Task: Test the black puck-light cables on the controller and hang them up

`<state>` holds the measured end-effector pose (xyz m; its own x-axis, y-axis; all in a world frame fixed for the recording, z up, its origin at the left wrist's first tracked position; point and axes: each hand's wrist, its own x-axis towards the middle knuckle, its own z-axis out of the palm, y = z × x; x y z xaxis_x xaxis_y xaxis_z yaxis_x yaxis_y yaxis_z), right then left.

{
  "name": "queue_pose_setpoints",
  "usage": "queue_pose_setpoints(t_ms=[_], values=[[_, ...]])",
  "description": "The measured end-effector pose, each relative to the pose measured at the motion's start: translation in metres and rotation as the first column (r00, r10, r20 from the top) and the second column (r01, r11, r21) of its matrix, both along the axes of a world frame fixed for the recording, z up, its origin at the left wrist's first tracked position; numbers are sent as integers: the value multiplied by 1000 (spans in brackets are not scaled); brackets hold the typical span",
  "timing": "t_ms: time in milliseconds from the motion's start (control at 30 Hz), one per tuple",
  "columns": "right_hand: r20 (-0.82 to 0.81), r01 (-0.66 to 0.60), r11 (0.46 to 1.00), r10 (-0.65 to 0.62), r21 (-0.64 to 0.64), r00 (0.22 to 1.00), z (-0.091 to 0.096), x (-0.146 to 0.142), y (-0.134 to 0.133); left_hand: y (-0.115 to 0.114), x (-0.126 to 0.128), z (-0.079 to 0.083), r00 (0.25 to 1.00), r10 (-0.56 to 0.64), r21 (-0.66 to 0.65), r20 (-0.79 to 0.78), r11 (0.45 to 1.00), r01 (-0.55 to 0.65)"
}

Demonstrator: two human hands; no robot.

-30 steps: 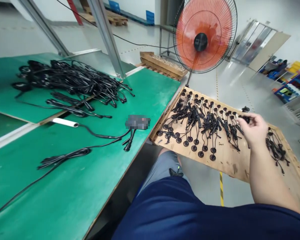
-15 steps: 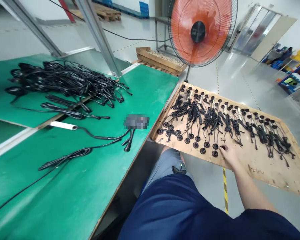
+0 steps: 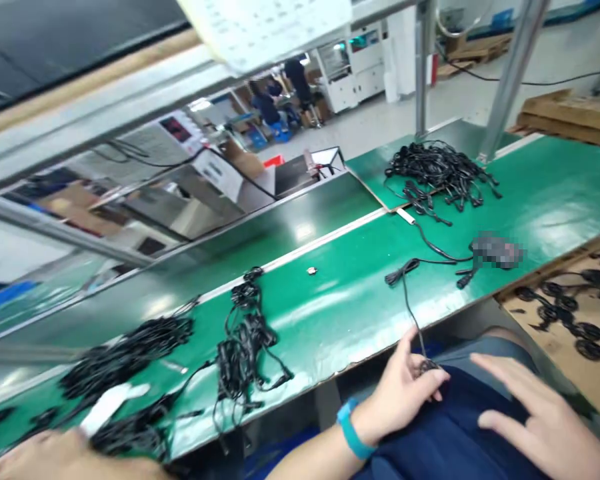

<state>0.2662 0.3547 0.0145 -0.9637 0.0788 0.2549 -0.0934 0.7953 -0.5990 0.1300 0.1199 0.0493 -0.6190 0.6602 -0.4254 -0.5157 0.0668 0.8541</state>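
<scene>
Pinching the dark end of a thin black cable (image 3: 412, 313) just above the lap, the left hand (image 3: 403, 393), with a blue wristband (image 3: 353, 433) at its wrist, has its grip pressed together on that end between thumb and fingertips. How the end sits in the fingers is too blurred to tell. The right hand (image 3: 530, 417) hovers just beside it over the dark blue garment (image 3: 445, 440), its grip spread, palm down, holding nothing.

From the pinch the cable climbs over the near edge of the green desk (image 3: 330, 313) to a small folded coil (image 3: 400, 272) lying flat on top. In my judgement the draw is best made slowly and straight toward the body, so the line slides over the edge rather than catching on it. The free hand can take up slack close to the pinch. The coil lies near a second lead beside a blurred-out item (image 3: 495, 250), so a jerk could drag both.

Further left on the desk lie tangled bundles (image 3: 245, 333). A wooden tray (image 3: 550, 343) of round black parts sits off to the right, and a larger pile (image 3: 440, 170) of cables lies at the far side.
</scene>
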Motion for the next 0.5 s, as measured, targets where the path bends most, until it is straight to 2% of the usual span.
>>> queue_pose_setpoints(t_ms=[33, 100, 167, 233, 300, 333, 367, 433, 500], values=[[-32, -125, 992, 126, 16, 992, 7, -15, -19, 4, 7, -2, 1000, 16, 33, 18, 999, -17], [-109, -256, 966, 259, 41, 960, 18, -38, -45, 7, 17, -3, 998, 45, 82, 38, 995, -48], [-167, -306, 951, 309, 43, 936, 27, -52, -55, 3, 19, -1, 998, 44, 105, 35, 993, -47], [-168, -327, 945, 324, 6, 931, 41, -58, -51, -8, 11, 5, 1000, 10, 87, -27, 996, -7], [-142, -292, 954, 280, -69, 949, 62, -54, -36, -24, -5, 12, 984, -18, 0, -177, 1000, 19], [-128, -251, 961, 237, -113, 963, 76, -50, -25, -34, -15, 14, 957, -20, -77, -290, 997, -2], [-120, -201, 965, 182, -166, 976, 90, -42, -13, -44, -27, 15, 905, 11, -160, -425, 983, -87], [-111, -90, 943, 58, -319, 992, 121, -21, 16, -61, -53, 9, 751, 8, -332, -661, 894, -302], [-118, 55, 870, -128, -490, 985, 151, 8, 46, -74, -77, -5, 608, -64, -436, -791, 757, -487]])
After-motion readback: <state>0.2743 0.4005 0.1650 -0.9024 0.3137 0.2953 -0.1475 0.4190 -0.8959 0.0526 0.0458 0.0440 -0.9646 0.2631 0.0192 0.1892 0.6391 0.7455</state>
